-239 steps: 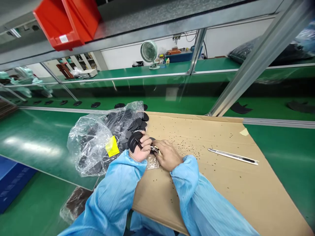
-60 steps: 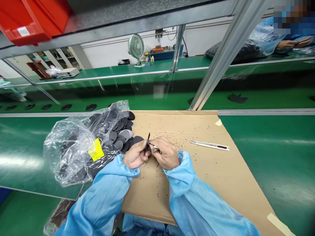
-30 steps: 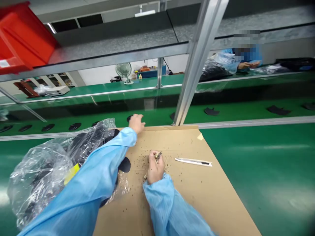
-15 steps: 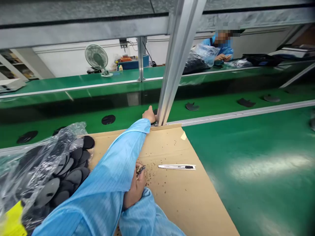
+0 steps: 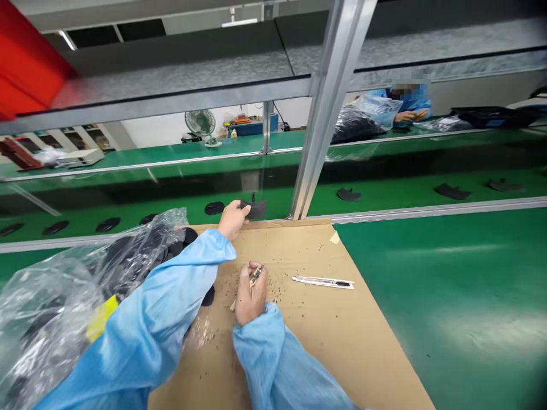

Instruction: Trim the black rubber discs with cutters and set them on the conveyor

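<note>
In the head view my left hand (image 5: 233, 220) is closed on the edge of a curved black plastic part (image 5: 257, 209), which has a small upright stub and hangs over the cardboard's far edge. Nearer to me, my right hand (image 5: 251, 296) is wrapped round a small hand tool (image 5: 255, 275) with a metal tip and pale yellowish handles; the fingers hide most of it. Small dark crumbs lie scattered on the cardboard (image 5: 299, 341) around that hand. To its right rests a white utility knife (image 5: 323, 282).
A clear plastic bag (image 5: 55, 296) with black discs (image 5: 188, 236) lies at left, a yellow piece (image 5: 101, 318) on it. Beyond the cardboard runs a green belt (image 5: 282, 202) with spaced black parts. A metal post (image 5: 327, 114) rises ahead. Across the line sits a co-worker (image 5: 421, 102).
My left hand has come back from beside the post, bringing the black plastic part off the belt. My right hand, partly hidden before by the left sleeve, now shows. The view has tilted up and shifted left.
</note>
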A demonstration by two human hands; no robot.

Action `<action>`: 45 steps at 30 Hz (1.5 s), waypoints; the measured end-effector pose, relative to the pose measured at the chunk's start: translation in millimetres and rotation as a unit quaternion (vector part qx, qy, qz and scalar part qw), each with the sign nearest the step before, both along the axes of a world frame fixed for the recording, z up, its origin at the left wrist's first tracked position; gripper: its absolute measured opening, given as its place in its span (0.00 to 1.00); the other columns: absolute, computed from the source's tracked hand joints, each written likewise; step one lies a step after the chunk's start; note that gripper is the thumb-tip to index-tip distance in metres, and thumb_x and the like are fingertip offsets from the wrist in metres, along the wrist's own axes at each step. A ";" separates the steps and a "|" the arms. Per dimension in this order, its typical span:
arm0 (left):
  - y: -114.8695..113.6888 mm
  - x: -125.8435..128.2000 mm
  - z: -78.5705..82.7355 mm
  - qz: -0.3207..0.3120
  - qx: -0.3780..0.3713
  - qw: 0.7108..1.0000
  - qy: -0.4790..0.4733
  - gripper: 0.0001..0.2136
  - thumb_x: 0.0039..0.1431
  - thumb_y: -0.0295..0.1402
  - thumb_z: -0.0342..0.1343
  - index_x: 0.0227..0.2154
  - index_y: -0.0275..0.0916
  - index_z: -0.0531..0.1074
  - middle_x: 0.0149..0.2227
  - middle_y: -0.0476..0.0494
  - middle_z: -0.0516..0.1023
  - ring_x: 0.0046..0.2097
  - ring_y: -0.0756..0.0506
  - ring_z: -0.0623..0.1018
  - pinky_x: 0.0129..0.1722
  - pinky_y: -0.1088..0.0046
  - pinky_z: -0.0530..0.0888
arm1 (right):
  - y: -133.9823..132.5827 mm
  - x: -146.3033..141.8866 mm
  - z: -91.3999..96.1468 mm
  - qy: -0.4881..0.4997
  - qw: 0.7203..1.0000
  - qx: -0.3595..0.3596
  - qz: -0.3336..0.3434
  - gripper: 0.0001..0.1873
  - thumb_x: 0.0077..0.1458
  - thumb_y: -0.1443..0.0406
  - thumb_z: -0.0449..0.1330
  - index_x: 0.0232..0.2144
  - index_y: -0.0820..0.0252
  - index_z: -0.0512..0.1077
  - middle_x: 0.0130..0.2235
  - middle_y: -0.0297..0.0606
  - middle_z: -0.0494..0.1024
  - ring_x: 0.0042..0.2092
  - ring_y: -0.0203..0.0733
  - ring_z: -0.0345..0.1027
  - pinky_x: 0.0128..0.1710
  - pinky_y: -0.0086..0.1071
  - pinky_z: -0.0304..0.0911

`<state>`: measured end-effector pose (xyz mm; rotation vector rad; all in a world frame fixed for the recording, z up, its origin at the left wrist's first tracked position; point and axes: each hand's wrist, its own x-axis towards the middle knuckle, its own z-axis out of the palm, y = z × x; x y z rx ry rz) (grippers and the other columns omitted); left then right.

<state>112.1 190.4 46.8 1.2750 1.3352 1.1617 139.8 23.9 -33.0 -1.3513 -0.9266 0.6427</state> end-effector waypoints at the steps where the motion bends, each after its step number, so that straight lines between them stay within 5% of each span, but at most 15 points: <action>1: -19.9 -17.5 4.2 -0.003 -0.016 0.999 -0.028 0.06 0.54 0.32 0.54 0.34 0.36 0.67 0.32 0.42 0.75 0.30 0.48 0.75 0.28 0.74 0.71 | -1.2 0.3 0.7 -0.026 1.000 0.003 0.009 0.18 0.58 0.54 0.48 0.41 0.62 0.63 0.34 0.40 0.70 0.37 0.42 0.66 0.39 0.36 0.61; 6: -113.6 -92.6 2.4 0.003 -0.085 0.975 -0.205 0.13 0.47 0.31 0.62 0.35 0.37 0.66 0.33 0.45 0.74 0.32 0.48 0.75 0.30 0.71 0.74 | -7.2 4.7 2.4 -0.104 0.992 0.015 0.063 0.24 0.58 0.51 0.48 0.46 0.65 0.66 0.35 0.42 0.73 0.38 0.44 0.68 0.42 0.39 0.63; 11: -160.3 -128.3 -30.9 0.031 -0.097 0.941 -0.322 0.16 0.44 0.27 0.64 0.38 0.37 0.68 0.37 0.45 0.75 0.36 0.48 0.76 0.36 0.70 0.75 | -8.4 11.2 2.7 -0.083 0.989 0.045 0.114 0.25 0.56 0.52 0.53 0.49 0.65 0.66 0.36 0.41 0.75 0.36 0.41 0.70 0.40 0.36 0.66; 16: -167.1 -131.1 -53.5 0.027 -0.089 0.914 -0.396 0.17 0.47 0.27 0.62 0.42 0.37 0.70 0.39 0.44 0.76 0.38 0.49 0.76 0.40 0.73 0.73 | -9.6 17.8 9.4 -0.264 0.943 0.108 0.171 0.21 0.58 0.57 0.54 0.50 0.60 0.67 0.42 0.44 0.75 0.44 0.46 0.68 0.46 0.41 0.63; 22: -169.0 -128.0 -55.3 0.019 -0.060 0.923 -0.379 0.15 0.48 0.31 0.63 0.41 0.38 0.71 0.36 0.46 0.76 0.35 0.51 0.75 0.40 0.74 0.73 | -13.9 17.5 13.5 -0.430 0.869 0.117 0.216 0.21 0.58 0.57 0.54 0.51 0.61 0.67 0.40 0.44 0.75 0.41 0.47 0.68 0.44 0.41 0.63; 35: -172.9 -128.4 -50.8 0.008 -0.058 0.946 -0.318 0.18 0.46 0.35 0.64 0.41 0.38 0.72 0.29 0.48 0.73 0.27 0.53 0.71 0.28 0.78 0.70 | -15.3 18.5 17.2 -0.454 0.854 0.091 0.235 0.21 0.59 0.55 0.53 0.49 0.59 0.69 0.37 0.42 0.78 0.38 0.45 0.70 0.40 0.37 0.64; 45: -174.1 -126.1 -50.9 0.011 -0.063 0.953 -0.297 0.20 0.48 0.38 0.62 0.44 0.38 0.68 0.28 0.50 0.70 0.23 0.54 0.68 0.22 0.79 0.67 | -13.5 18.9 16.0 -0.460 0.846 0.059 0.263 0.22 0.51 0.70 0.53 0.48 0.55 0.70 0.39 0.39 0.78 0.39 0.45 0.72 0.40 0.36 0.67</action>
